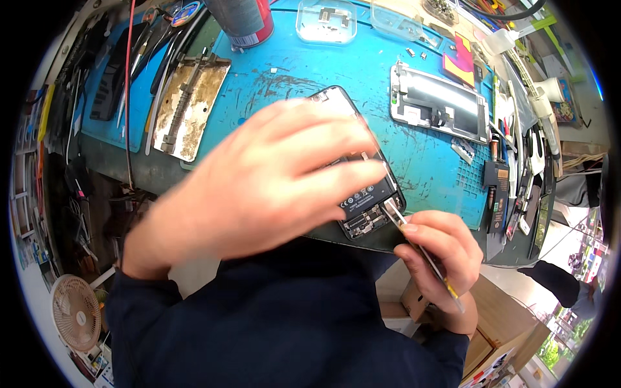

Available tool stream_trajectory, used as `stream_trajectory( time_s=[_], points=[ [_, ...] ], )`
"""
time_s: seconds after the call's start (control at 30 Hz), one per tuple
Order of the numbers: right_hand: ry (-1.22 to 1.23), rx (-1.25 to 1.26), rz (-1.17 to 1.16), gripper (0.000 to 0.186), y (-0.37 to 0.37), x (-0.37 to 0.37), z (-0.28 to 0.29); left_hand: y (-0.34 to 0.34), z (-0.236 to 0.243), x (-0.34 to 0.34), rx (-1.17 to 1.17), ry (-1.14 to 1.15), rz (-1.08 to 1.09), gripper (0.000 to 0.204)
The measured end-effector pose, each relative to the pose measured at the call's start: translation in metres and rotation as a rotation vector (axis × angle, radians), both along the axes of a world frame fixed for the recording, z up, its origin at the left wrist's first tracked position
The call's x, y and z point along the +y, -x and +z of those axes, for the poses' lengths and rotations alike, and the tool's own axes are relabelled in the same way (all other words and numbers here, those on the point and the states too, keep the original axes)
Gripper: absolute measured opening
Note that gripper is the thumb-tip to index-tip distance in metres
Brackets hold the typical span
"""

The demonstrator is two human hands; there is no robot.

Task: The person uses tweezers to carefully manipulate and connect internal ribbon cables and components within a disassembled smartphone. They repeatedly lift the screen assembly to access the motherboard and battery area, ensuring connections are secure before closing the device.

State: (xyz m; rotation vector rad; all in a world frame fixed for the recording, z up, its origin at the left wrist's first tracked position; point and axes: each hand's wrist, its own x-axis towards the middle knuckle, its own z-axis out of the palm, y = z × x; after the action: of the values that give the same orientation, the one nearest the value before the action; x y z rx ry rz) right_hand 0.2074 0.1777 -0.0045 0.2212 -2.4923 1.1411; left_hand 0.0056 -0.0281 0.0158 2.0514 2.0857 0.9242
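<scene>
An opened phone (376, 194) lies on the blue mat at the table's near edge, its black battery and small inner parts showing at the lower end. My left hand (278, 174) is spread over it, slightly blurred, and covers its upper left and middle. The thumb and fingers of that hand are apart, and I see nothing held in them. My right hand (446, 255) pinches a pair of metal tweezers (424, 252). The tweezer tips touch or hover just over the phone's lower right corner; which, I cannot tell.
A phone frame (440, 103) lies at the right, near a small black box (496, 187) and various tools. On the left are a worn metal holder (191, 107) and a dark phone (116, 77). A can (242, 22) and a clear parts tray (326, 22) stand at the back.
</scene>
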Motion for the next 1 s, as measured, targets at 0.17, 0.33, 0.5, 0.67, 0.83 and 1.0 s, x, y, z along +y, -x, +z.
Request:
stream_trajectory(
  time_s=[0.17, 0.33, 0.5, 0.67, 0.83, 1.0],
  points=[
    [-0.137, 0.112, -0.034, 0.032, -0.002, -0.007, -0.012, -0.061, -0.039, -0.021, 0.060, -0.226, 0.255, 0.040],
    [-0.512, 0.171, -0.104, 0.034, -0.001, -0.008, -0.020, -0.083, -0.062, -0.010, 0.112, -0.312, 0.390, 0.034],
    [-0.599, 0.205, -0.105, 0.037, 0.002, -0.011, -0.025, -0.082, -0.068, -0.010, 0.137, -0.372, 0.400, 0.029],
    [-0.612, 0.182, -0.100, 0.037, 0.003, -0.011, -0.024, -0.080, -0.071, -0.011, 0.167, -0.385, 0.386, 0.028],
    [-0.613, 0.171, -0.093, 0.039, 0.004, -0.012, -0.022, -0.082, -0.071, -0.011, 0.199, -0.374, 0.399, 0.026],
    [-0.624, 0.184, -0.096, 0.039, 0.005, -0.012, -0.023, -0.081, -0.072, -0.011, 0.254, -0.369, 0.397, 0.024]
  ],
)
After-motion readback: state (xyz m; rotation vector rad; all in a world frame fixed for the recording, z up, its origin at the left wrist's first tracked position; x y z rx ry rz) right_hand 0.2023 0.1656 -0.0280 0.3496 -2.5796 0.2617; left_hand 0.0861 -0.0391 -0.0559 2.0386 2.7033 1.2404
